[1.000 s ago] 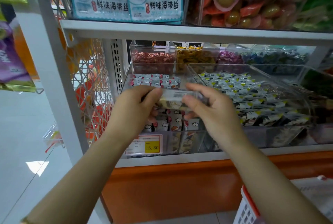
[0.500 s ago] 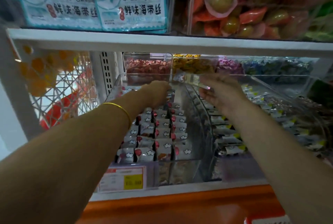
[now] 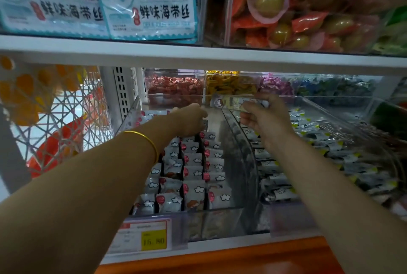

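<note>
Clear bin [image 3: 131, 117]: at its back the left hand [image 3: 189, 119] curls downward, and I cannot tell whether it grips anything. A packet [image 3: 231, 102] hangs above the bin's rear edge, pinched by the right hand [image 3: 265, 119]; it is probably best slotted upright into the bin's back.

This is a shop: shelves [image 3: 198, 59] hold clear bins [image 3: 237, 163] of wrapped snacks [image 3: 193, 192], with a price tag [image 3: 153, 240].
</note>
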Motion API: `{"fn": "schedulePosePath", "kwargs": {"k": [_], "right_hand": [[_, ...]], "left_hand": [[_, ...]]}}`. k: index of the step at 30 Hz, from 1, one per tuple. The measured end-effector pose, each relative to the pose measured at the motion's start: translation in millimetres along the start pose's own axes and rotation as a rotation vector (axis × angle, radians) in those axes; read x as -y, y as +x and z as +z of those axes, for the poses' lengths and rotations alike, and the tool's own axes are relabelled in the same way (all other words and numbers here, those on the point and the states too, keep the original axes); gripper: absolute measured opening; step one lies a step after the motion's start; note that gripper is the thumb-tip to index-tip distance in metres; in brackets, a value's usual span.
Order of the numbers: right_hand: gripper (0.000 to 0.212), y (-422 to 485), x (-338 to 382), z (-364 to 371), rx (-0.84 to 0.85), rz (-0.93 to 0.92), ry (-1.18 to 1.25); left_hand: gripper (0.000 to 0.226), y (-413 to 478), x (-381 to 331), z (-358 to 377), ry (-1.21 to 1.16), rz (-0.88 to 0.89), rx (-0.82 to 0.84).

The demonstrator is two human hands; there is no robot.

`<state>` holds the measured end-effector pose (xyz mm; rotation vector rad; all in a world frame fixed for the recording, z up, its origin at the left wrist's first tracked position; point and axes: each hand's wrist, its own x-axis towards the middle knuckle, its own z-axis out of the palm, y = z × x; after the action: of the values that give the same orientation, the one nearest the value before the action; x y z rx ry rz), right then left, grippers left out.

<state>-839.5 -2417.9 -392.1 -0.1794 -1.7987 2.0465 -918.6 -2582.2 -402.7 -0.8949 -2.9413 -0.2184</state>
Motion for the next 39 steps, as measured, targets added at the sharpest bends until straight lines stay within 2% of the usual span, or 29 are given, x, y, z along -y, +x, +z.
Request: {"fn": "schedulePosePath", "kwargs": {"k": [3, 5, 8, 12, 15, 17, 20, 22, 25, 28, 31, 35, 39], "right_hand": [[0.02, 6.5, 3.4, 7.4, -0.011, -0.137, -0.218], [0.015, 11.5, 8.5, 14.9, 0.035, -0.338, -0.434], [0.033, 21.6, 16.2, 28.3, 0.134, -0.566, -0.841], [0.031, 40.5, 14.3, 53.4, 0.28, -0.601, -1.256], [0.022, 47.4, 9.0, 77.3, 0.391, -0.571, -1.433], [0.018, 46.1, 7.5, 89.3, 0.417, -0.528, -1.459], [0.03, 40.6, 2.8, 96.4, 0.502, -0.453, -1.46], [0.03, 38.5, -3.8, 96.2, 0.523, -0.385, -1.528], [0.034, 40.1, -6.3, 105.5, 0.532, -0.192, -1.56], [0.045, 39.8, -2.0, 114.3, 0.52, 0.014, -1.473], [0.041, 39.0, 4.3, 115.1, 0.503, 0.093, -1.405], [0.038, 39.9, 7.5, 113.1, 0.526, 0.053, -1.374], [0.056, 48.7, -17.1, 109.7, 0.474, 0.204, -1.232]], "left_hand": [[0.028, -8.7, 0.9, -1.6, -0.075, 0.036, -0.046], [0.028, -14.7, 2.9, -2.5, -0.054, 0.025, -0.073], [0.03, -20.7, 7.0, -1.3, -0.065, 0.008, -0.091], [0.034, -29.3, 7.8, -1.5, -0.159, -0.02, -0.059], [0.035, -37.2, 5.7, -3.6, -0.165, -0.011, -0.057], [0.034, -43.0, 5.9, -6.7, -0.151, -0.01, -0.071], [0.032, -54.9, 8.1, -8.0, -0.139, -0.038, -0.095], [0.033, -64.2, 8.3, -5.1, -0.116, -0.082, -0.078], [0.033, -71.9, 7.3, 0.2, -0.05, -0.086, -0.061], [0.033, -71.9, 7.6, 0.2, -0.059, -0.074, -0.061], [0.035, -74.4, 8.0, -0.9, -0.065, -0.081, -0.042], [0.041, -82.0, 7.8, 2.3, -0.007, -0.107, -0.002], [0.044, -87.3, 7.4, 3.7, 0.024, -0.082, -0.017]]}}
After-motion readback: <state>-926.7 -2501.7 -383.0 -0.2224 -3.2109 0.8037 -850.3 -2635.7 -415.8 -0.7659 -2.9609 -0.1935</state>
